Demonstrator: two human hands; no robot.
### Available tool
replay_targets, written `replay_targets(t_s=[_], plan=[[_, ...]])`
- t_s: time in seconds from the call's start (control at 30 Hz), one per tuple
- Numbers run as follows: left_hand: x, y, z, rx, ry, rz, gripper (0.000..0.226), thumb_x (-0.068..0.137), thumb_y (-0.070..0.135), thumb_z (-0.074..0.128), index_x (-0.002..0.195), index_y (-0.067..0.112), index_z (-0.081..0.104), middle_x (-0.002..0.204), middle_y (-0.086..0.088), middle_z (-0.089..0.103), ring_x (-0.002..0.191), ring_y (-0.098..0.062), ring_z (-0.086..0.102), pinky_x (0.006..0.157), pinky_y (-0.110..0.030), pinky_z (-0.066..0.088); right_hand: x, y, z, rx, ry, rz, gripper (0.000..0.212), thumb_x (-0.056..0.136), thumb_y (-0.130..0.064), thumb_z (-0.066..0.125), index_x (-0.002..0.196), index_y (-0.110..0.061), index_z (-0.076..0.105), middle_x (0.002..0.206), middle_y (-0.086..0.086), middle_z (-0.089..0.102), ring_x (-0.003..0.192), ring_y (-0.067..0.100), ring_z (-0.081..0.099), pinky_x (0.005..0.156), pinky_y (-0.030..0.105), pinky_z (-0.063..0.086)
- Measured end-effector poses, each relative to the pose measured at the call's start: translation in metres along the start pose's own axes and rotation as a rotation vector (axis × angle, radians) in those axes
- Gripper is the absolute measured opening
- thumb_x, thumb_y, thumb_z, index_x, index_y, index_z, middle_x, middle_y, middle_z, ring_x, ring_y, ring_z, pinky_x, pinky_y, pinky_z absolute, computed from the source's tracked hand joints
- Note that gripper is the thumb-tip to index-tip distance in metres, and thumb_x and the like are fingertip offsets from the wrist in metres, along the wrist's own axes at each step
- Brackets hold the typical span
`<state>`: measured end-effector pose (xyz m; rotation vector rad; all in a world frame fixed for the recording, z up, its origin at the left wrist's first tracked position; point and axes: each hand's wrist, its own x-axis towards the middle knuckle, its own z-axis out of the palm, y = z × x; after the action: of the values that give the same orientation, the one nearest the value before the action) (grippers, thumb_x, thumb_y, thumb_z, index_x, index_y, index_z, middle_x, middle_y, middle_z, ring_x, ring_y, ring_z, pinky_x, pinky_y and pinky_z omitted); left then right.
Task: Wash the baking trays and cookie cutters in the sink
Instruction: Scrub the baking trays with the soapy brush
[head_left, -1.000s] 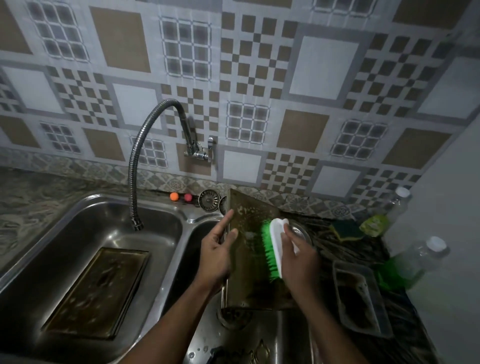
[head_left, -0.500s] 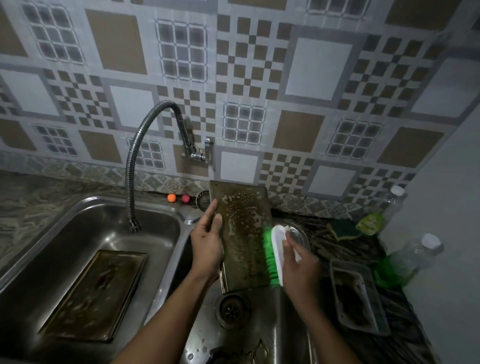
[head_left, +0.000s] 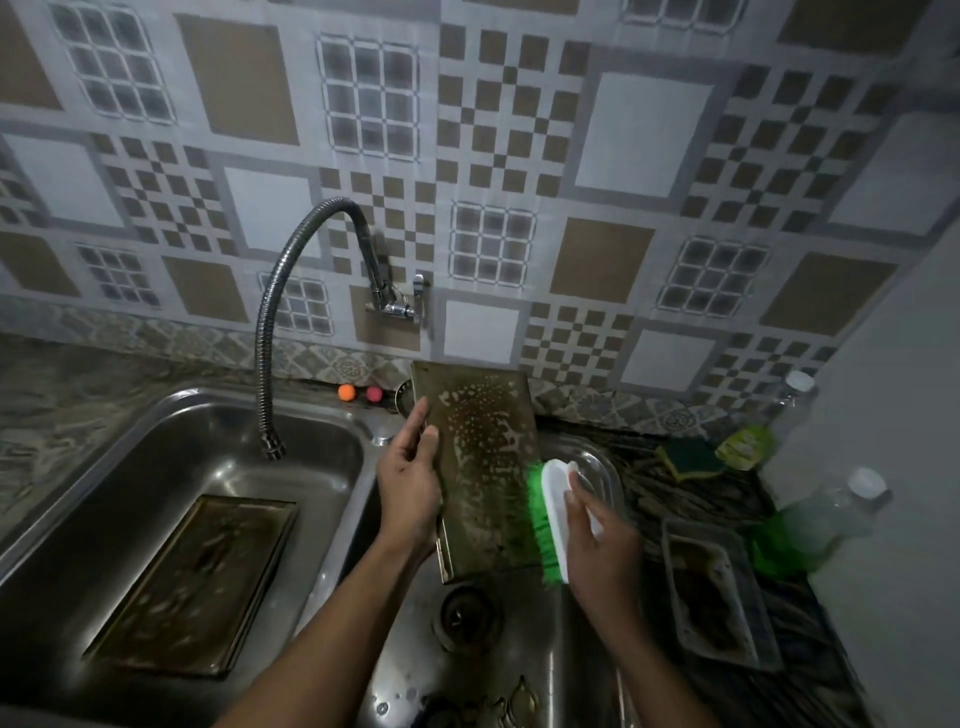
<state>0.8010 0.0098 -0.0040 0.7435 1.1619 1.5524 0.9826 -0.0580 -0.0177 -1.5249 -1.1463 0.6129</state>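
My left hand (head_left: 410, 483) grips the left edge of a soapy, stained baking tray (head_left: 483, 457), held upright over the right sink basin (head_left: 524, 665). My right hand (head_left: 602, 545) holds a white scrub brush with green bristles (head_left: 545, 519); the bristles press against the tray's lower right edge. A second dirty baking tray (head_left: 197, 577) lies flat in the left sink basin (head_left: 93, 467). Cookie cutters (head_left: 514, 701) lie at the bottom of the right basin, partly cut off by the frame.
A flexible tap (head_left: 270, 332) hangs over the left basin. On the right counter sit a stained clear container (head_left: 711, 592), a green sponge (head_left: 685, 457) and two plastic bottles (head_left: 821, 519). The drain (head_left: 467, 616) lies below the held tray.
The tray has turned from edge-on to face me flat and risen slightly. The brush has slid from the tray's middle down to its lower right edge.
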Motion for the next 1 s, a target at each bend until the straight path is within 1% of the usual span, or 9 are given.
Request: replay_targets(t_s=[0.2, 0.33, 0.43, 0.5, 0.63, 0.73, 0.8, 0.9, 1.0], plan=[[-0.007, -0.002, 0.014, 0.057, -0.037, 0.023, 0.037, 0.100, 0.014, 0.053, 0.125, 0.040, 0.064, 0.135, 0.004, 0.061, 0.129, -0.014, 0.054, 0.112, -0.046, 0.040, -0.024, -0.041, 0.029, -0.014, -0.179, -0.227, 0.027, 0.094, -0.018, 0.062, 0.120, -0.023, 0.069, 0.119, -0.019, 0.065, 0.108, -0.012, 0.059, 0.089, 0.006, 0.045], [-0.013, 0.004, 0.008, -0.015, -0.045, -0.016, 0.038, 0.100, 0.009, 0.052, 0.121, 0.038, 0.064, 0.131, 0.003, 0.064, 0.122, -0.015, 0.059, 0.109, -0.045, 0.044, -0.005, -0.018, 0.018, -0.016, -0.065, -0.137, 0.026, 0.094, -0.017, 0.063, 0.118, -0.024, 0.067, 0.111, -0.016, 0.067, 0.099, -0.011, 0.062, 0.081, 0.002, 0.043], [-0.015, 0.001, 0.002, 0.015, -0.032, -0.001, 0.038, 0.100, 0.009, 0.052, 0.118, 0.040, 0.065, 0.132, 0.002, 0.064, 0.123, -0.014, 0.058, 0.109, -0.045, 0.043, 0.015, -0.001, 0.002, -0.023, -0.046, -0.034, 0.027, 0.095, -0.015, 0.061, 0.121, -0.021, 0.067, 0.115, -0.014, 0.066, 0.104, -0.017, 0.056, 0.098, 0.019, 0.047], [-0.017, -0.001, -0.001, 0.069, -0.041, 0.044, 0.037, 0.100, 0.009, 0.053, 0.122, 0.036, 0.063, 0.131, 0.003, 0.064, 0.123, -0.013, 0.059, 0.108, -0.043, 0.046, 0.024, 0.004, -0.007, -0.066, -0.036, -0.017, 0.029, 0.095, -0.017, 0.060, 0.123, -0.024, 0.067, 0.120, -0.016, 0.063, 0.110, -0.008, 0.058, 0.102, 0.033, 0.048], [-0.021, -0.001, -0.002, 0.211, -0.096, 0.109, 0.030, 0.097, 0.006, 0.056, 0.122, 0.021, 0.066, 0.099, 0.018, 0.072, 0.092, -0.012, 0.063, 0.085, -0.033, 0.053, 0.038, -0.010, -0.013, -0.029, -0.112, 0.014, 0.036, 0.097, -0.015, 0.054, 0.118, -0.044, 0.059, 0.130, -0.001, 0.060, 0.100, 0.025, 0.066, 0.077, 0.041, 0.058], [-0.026, 0.000, 0.001, 0.286, -0.127, 0.117, 0.029, 0.095, 0.005, 0.060, 0.118, 0.020, 0.068, 0.097, 0.016, 0.073, 0.087, -0.018, 0.064, 0.084, -0.044, 0.057, 0.025, -0.031, -0.006, 0.002, -0.200, -0.013, 0.043, 0.088, -0.002, 0.060, 0.096, -0.044, 0.067, 0.104, 0.003, 0.067, 0.084, 0.017, 0.070, 0.071, 0.039, 0.058], [-0.029, 0.003, 0.006, 0.304, -0.152, 0.129, 0.028, 0.093, 0.006, 0.061, 0.113, 0.024, 0.071, 0.107, 0.005, 0.072, 0.093, -0.021, 0.070, 0.087, -0.049, 0.058, 0.003, -0.042, 0.000, -0.083, -0.320, -0.033, 0.039, 0.080, -0.016, 0.072, 0.105, -0.044, 0.065, 0.110, -0.013, 0.061, 0.093, 0.006, 0.066, 0.081, 0.033, 0.057], [-0.037, 0.008, 0.012, 0.350, -0.202, 0.132, 0.027, 0.092, 0.012, 0.062, 0.102, 0.036, 0.070, 0.109, 0.001, 0.071, 0.098, -0.020, 0.069, 0.088, -0.045, 0.058, -0.029, -0.048, 0.010, -0.227, -0.452, -0.107, 0.068, 0.071, -0.029, 0.079, 0.133, -0.030, 0.053, 0.131, -0.013, 0.045, 0.115, -0.001, 0.050, 0.090, 0.005, 0.039], [-0.045, 0.019, 0.014, 0.293, -0.297, 0.114, 0.025, 0.094, 0.018, 0.060, 0.104, 0.038, 0.070, 0.105, 0.009, 0.071, 0.098, -0.018, 0.070, 0.083, -0.049, 0.059, -0.045, -0.051, 0.019, -0.328, -0.305, -0.206, 0.062, 0.081, -0.015, 0.067, 0.139, -0.025, 0.048, 0.143, -0.003, 0.041, 0.130, 0.010, 0.041, 0.106, 0.020, 0.035]])
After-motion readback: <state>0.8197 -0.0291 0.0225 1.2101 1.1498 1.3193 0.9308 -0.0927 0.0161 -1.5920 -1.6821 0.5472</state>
